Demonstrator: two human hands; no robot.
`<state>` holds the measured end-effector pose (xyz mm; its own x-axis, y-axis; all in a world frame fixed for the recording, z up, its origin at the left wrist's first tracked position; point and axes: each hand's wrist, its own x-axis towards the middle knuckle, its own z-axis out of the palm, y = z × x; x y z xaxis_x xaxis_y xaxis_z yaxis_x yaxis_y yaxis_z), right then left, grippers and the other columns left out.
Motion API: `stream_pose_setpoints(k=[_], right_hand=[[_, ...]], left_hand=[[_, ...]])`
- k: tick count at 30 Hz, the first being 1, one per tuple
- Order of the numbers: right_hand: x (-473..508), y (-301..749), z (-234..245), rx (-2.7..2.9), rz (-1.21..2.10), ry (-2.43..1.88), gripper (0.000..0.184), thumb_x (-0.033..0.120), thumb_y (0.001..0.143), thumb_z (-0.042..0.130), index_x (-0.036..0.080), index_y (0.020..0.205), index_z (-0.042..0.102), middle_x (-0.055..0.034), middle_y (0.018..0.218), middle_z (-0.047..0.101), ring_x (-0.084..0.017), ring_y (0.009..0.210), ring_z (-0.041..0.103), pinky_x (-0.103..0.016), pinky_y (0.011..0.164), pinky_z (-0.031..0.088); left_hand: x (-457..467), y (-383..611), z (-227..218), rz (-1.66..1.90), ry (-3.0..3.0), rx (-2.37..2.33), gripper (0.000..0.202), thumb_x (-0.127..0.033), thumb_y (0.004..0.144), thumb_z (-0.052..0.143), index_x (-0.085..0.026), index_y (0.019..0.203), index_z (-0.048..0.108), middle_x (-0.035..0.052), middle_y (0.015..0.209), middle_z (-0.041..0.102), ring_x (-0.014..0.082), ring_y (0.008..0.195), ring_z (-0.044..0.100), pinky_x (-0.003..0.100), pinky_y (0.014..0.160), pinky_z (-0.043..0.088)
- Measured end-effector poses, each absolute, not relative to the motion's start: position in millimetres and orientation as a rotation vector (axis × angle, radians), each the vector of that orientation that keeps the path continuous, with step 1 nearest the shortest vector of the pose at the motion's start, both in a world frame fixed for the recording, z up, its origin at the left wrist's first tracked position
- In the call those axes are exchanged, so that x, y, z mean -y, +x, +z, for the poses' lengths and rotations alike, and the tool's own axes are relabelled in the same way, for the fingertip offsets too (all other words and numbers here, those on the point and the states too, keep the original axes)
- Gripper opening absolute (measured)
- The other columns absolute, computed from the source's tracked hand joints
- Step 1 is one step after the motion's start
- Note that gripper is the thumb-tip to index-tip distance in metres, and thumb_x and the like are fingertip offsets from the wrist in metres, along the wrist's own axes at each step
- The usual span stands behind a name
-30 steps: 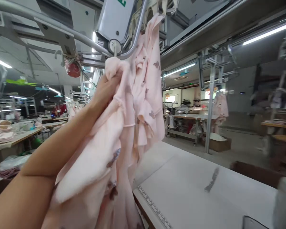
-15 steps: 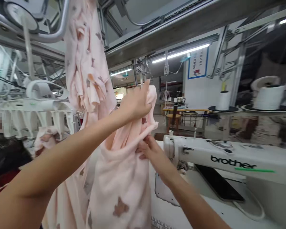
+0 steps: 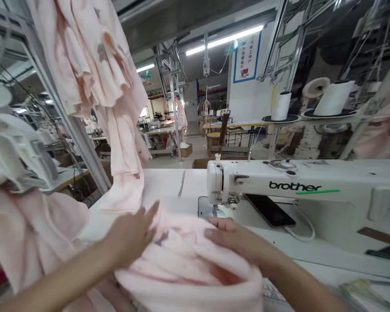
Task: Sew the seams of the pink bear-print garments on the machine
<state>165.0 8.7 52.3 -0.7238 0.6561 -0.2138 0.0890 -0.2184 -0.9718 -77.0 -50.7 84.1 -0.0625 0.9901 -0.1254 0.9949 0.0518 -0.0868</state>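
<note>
A pale pink garment with brown star-like prints (image 3: pixel 188 255) is spread between my hands in front of the sewing machine, its rolled opening facing up. My right hand (image 3: pixel 237 238) is closed on the opening's right edge, thumb on top, near the needle area. On the other side, my left hand (image 3: pixel 131 236), blurred by motion, pinches the cloth where it peaks; its fingertips are partly hidden. The white brother sewing machine (image 3: pixel 289 182) stands just beyond my right hand. The garment's lower part runs out of view at the bottom.
More pink garments (image 3: pixel 94 65) hang at the upper left, their lower end resting on the white table (image 3: pixel 162 184). A white hanger clamp (image 3: pixel 19 147) holds pink cloth at left. A phone (image 3: pixel 269 210) with a cable lies under the machine arm. Thread cones (image 3: pixel 334 99) stand behind.
Both hands have come down with the pink garment from upright in front of me to table height beside the machine. My view has turned a little to the right.
</note>
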Motion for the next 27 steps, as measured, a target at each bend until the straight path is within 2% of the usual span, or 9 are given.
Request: stream_pose_setpoints(k=[2, 4, 6, 9, 11, 13, 16, 21, 27], right_hand=[[-10.0, 167.5, 17.6, 1.845, 1.673, -1.096, 0.023, 0.037, 0.079, 0.057, 0.017, 0.071, 0.050, 0.0027, 0.066, 0.048, -0.013, 0.063, 0.045, -0.023, 0.058, 0.034], [-6.7, 165.9, -2.0, 1.890, 1.472, -1.154, 0.025, 0.037, 0.082, 0.051, 0.017, 0.067, 0.047, 0.0027, 0.066, 0.044, -0.014, 0.066, 0.044, -0.024, 0.062, 0.034], [0.1, 163.9, -10.1, 1.809, 1.420, -1.139, 0.027, 0.042, 0.084, 0.047, 0.017, 0.071, 0.049, 0.0021, 0.068, 0.047, -0.015, 0.069, 0.045, -0.025, 0.063, 0.037], [15.7, 165.7, -21.7, 1.701, 1.313, -1.168, 0.032, 0.049, 0.086, 0.044, 0.018, 0.084, 0.054, 0.0007, 0.074, 0.055, -0.017, 0.071, 0.051, -0.025, 0.064, 0.039], [28.8, 171.1, -35.7, 1.727, 1.237, -1.251, 0.034, 0.050, 0.088, 0.042, 0.019, 0.086, 0.055, -0.0002, 0.077, 0.060, -0.018, 0.073, 0.054, -0.025, 0.066, 0.040], [41.4, 178.1, -49.6, 1.836, 1.182, -1.324, 0.037, 0.050, 0.090, 0.038, 0.019, 0.081, 0.055, -0.0002, 0.072, 0.059, -0.017, 0.069, 0.054, -0.024, 0.064, 0.040], [49.9, 186.1, -54.0, 1.998, 1.075, -1.288, 0.036, 0.045, 0.093, 0.035, 0.020, 0.079, 0.057, 0.0000, 0.071, 0.058, -0.015, 0.066, 0.055, -0.024, 0.062, 0.039], [30.0, 182.1, -24.2, 1.940, 0.895, -1.126, 0.027, 0.034, 0.090, 0.044, 0.025, 0.113, 0.056, -0.0051, 0.113, 0.057, -0.018, 0.104, 0.053, -0.027, 0.086, 0.042], [21.1, 173.7, -0.1, 2.012, 1.118, -1.222, 0.014, 0.025, 0.086, 0.048, 0.023, 0.084, 0.062, 0.0009, 0.084, 0.064, -0.015, 0.078, 0.058, -0.024, 0.070, 0.042]], left_hand=[[47.8, -70.4, 38.1, -0.280, 2.155, -2.190, 0.059, -0.021, 0.084, 0.045, -0.020, 0.141, 0.033, 0.0183, 0.139, 0.040, 0.0360, 0.099, 0.061, 0.052, 0.081, 0.049], [40.0, -58.6, 21.8, 0.046, 2.303, -2.082, 0.054, -0.021, 0.084, 0.044, -0.021, 0.138, 0.039, 0.0129, 0.147, 0.028, 0.0328, 0.124, 0.045, 0.049, 0.100, 0.038], [29.1, -42.4, 21.1, 0.491, 2.321, -1.914, 0.048, -0.029, 0.089, 0.038, -0.022, 0.136, 0.040, 0.0098, 0.145, 0.034, 0.0266, 0.130, 0.037, 0.044, 0.105, 0.034], [19.7, -16.1, 9.2, 0.712, 2.047, -1.678, 0.035, -0.039, 0.087, 0.042, -0.020, 0.115, 0.053, 0.0075, 0.110, 0.063, 0.0237, 0.100, 0.058, 0.036, 0.083, 0.045], [24.2, -2.8, -13.9, 0.688, 1.800, -1.577, 0.023, -0.039, 0.085, 0.047, -0.019, 0.087, 0.059, 0.0005, 0.075, 0.064, 0.0182, 0.070, 0.058, 0.028, 0.064, 0.042], [35.5, 3.8, -38.2, 0.738, 1.591, -1.525, 0.024, -0.037, 0.085, 0.048, -0.018, 0.073, 0.056, -0.0026, 0.061, 0.057, 0.0146, 0.061, 0.054, 0.024, 0.057, 0.038], [51.4, 2.3, -53.2, 0.900, 1.560, -1.438, 0.020, -0.032, 0.087, 0.046, -0.019, 0.082, 0.061, -0.0009, 0.076, 0.062, 0.0141, 0.076, 0.057, 0.023, 0.069, 0.041], [50.6, -3.6, -35.0, 1.054, 1.890, -1.314, 0.019, -0.022, 0.089, 0.043, -0.020, 0.091, 0.062, 0.0012, 0.085, 0.062, 0.0126, 0.079, 0.058, 0.021, 0.070, 0.042], [46.7, 2.9, -26.3, 0.959, 1.973, -1.491, 0.016, -0.015, 0.084, 0.048, -0.022, 0.090, 0.061, -0.0010, 0.084, 0.062, 0.0134, 0.078, 0.058, 0.024, 0.068, 0.042]])
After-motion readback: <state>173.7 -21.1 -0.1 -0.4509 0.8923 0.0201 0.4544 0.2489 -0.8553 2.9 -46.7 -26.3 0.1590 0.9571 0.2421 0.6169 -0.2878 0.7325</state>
